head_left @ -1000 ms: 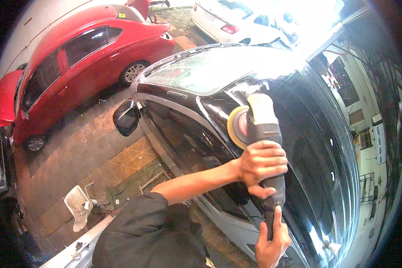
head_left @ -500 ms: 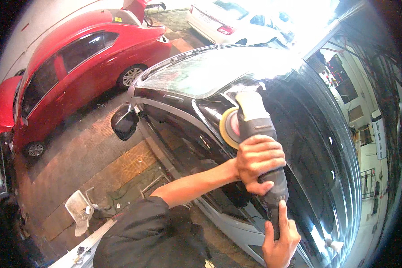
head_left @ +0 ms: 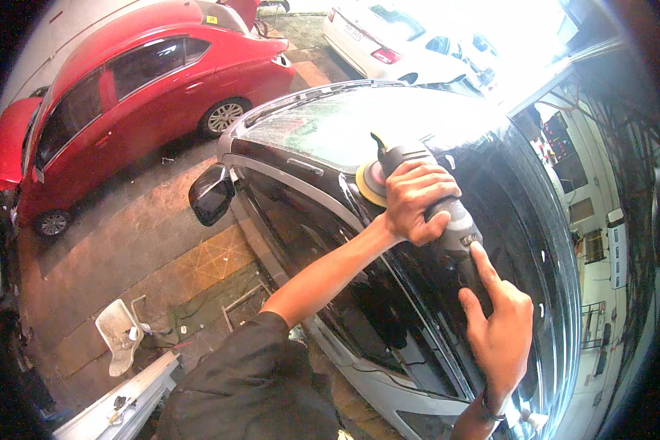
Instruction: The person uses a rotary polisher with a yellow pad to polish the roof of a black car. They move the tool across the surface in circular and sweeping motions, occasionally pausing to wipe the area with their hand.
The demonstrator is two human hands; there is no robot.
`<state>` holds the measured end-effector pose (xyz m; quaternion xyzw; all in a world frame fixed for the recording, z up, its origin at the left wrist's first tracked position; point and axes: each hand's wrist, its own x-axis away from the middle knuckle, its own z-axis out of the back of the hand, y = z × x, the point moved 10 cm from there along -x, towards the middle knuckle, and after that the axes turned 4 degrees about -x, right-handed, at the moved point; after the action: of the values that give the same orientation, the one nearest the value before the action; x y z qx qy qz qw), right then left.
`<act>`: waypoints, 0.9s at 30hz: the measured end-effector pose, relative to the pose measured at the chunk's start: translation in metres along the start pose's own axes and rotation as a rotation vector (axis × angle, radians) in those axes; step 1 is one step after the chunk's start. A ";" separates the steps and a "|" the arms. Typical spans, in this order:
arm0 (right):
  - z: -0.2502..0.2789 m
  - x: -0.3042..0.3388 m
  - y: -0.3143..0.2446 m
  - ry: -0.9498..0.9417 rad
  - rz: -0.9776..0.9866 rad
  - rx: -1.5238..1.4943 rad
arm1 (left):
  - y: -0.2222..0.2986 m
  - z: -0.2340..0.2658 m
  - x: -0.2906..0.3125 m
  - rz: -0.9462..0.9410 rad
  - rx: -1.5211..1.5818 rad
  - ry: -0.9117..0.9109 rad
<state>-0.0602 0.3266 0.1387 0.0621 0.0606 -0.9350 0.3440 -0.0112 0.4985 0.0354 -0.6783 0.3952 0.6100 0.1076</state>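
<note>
My left hand [head_left: 420,199] is wrapped round the front body of a black and grey polisher [head_left: 458,226]. The polisher's round yellow foam pad [head_left: 372,185] faces left, near the roof edge of a dark car [head_left: 506,213]; whether it touches the paint I cannot tell. At the rear of the tool is my right hand [head_left: 500,330]. Its index finger is stretched out with the tip on the tool's rear end, the thumb stands apart, and the other fingers are curled and partly hidden. A band circles the right wrist.
A side mirror [head_left: 211,194] sticks out from the dark car. Beyond it stands a red car [head_left: 154,88], with a white car [head_left: 378,37] farther back. A whitish chair [head_left: 117,334] stands on the floor at lower left. Shelving and equipment line the right wall.
My right hand has moved up, its index finger now on the tool's rear end. The polisher has turned and drawn closer, and its light-coloured head is now mostly hidden. The view has shifted slightly.
</note>
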 end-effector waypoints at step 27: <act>-0.038 0.184 0.061 0.201 0.101 0.077 | 0.148 -0.022 0.088 -0.239 0.000 -0.104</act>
<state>-0.1567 0.1698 0.0677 0.1718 0.0556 -0.9071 0.3802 -0.0988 0.3506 0.0098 -0.6879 0.3055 0.6273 0.1997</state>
